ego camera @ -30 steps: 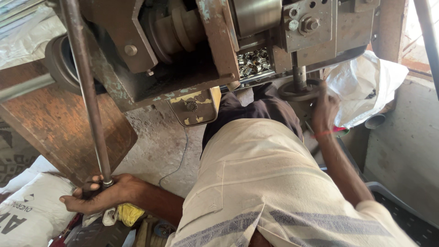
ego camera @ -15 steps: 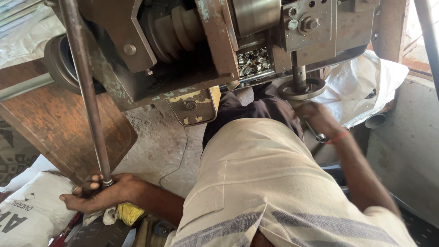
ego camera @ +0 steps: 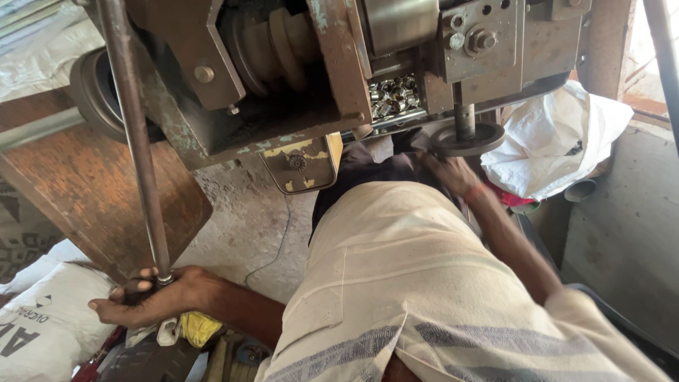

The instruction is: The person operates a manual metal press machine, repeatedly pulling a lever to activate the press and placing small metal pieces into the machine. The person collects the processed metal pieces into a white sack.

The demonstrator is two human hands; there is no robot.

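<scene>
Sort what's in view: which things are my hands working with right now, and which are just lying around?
In hand:
- left hand gripping the long steel lever at its lower end
- right hand at the round handwheel under the machine

Lying about:
- white sack
- printed bag
- yellow rag
- rusty plate

The long steel rod [ego camera: 134, 134] runs out past the top edge and its lower end is buried in the left hand [ego camera: 145, 297], while the right hand's [ego camera: 453, 173] fingertips vanish under the round die plate [ego camera: 468, 139], so its grip is unclear.
</scene>
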